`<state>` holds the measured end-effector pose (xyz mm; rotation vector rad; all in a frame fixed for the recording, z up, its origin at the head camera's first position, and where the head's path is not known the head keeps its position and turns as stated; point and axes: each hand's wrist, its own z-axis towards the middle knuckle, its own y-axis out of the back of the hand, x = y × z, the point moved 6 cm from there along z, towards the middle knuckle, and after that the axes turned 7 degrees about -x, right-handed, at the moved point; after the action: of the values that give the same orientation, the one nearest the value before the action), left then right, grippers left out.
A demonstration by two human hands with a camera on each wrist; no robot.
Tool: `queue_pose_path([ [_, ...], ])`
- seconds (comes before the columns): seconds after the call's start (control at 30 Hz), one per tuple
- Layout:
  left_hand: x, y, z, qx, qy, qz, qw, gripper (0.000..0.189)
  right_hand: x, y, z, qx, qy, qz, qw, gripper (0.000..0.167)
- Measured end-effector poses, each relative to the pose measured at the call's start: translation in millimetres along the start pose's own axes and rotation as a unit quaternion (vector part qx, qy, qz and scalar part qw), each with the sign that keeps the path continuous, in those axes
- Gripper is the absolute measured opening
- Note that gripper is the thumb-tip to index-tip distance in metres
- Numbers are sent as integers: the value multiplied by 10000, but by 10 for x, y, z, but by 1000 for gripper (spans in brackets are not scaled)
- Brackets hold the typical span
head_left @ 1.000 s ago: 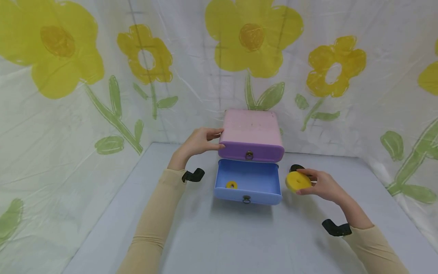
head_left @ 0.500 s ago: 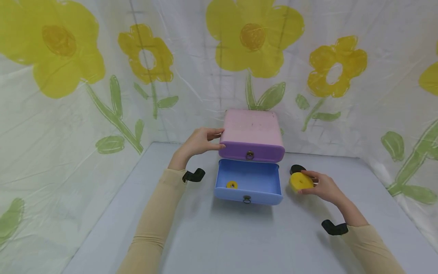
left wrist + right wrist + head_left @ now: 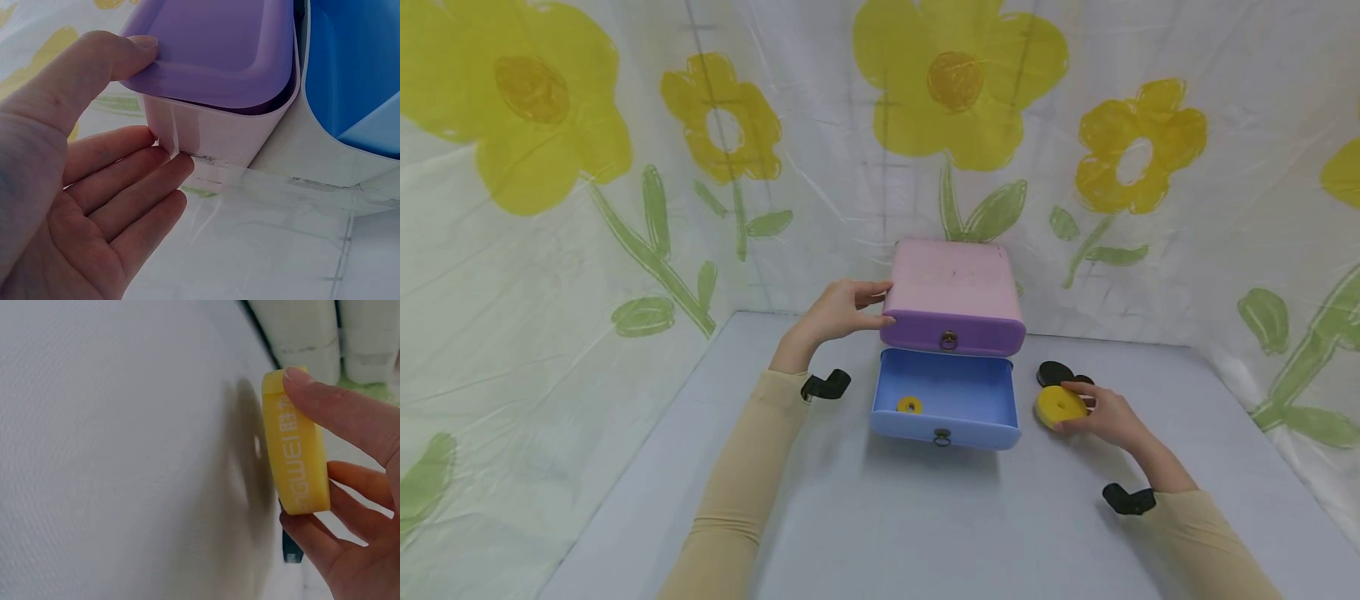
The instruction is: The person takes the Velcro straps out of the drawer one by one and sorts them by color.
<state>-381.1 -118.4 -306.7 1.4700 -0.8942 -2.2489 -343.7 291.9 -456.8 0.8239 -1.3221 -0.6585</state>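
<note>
In the head view my right hand (image 3: 1108, 417) pinches a thick yellow tape roll (image 3: 1061, 407) with a small centre hole, low over the table right of the drawers. White lettering runs along the edge of the yellow roll (image 3: 295, 447) in the right wrist view. Straight fingers of my left hand (image 3: 837, 312) touch the side of the pink drawer box (image 3: 953, 273). Its thumb (image 3: 140, 50) presses the corner of the purple drawer front (image 3: 219, 69). Below, a blue drawer (image 3: 945, 429) stands pulled out, with a small yellow ring (image 3: 910, 405) inside.
A black roll (image 3: 1054, 373) lies just behind the yellow one, with another small dark piece (image 3: 1083, 380) beside it, partly covered by the fingers. A white sheet (image 3: 820, 167) painted with yellow flowers hangs behind the pale table (image 3: 880, 525).
My right hand has shifted slightly right and down toward the table with the yellow roll, uncovering more of the black pieces behind. The left hand and the drawers stay put.
</note>
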Motion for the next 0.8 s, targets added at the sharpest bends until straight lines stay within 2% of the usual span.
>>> queue_pose_path([
  [0.5,7,4,-1,-39,16,-83,10000,70,-100,-93,48,-201,-73,1,9998,88],
  [0.8,24,-5,9,-7,2,-18,10000,71,-127,-78,28,-251,-120,2,9996,86],
])
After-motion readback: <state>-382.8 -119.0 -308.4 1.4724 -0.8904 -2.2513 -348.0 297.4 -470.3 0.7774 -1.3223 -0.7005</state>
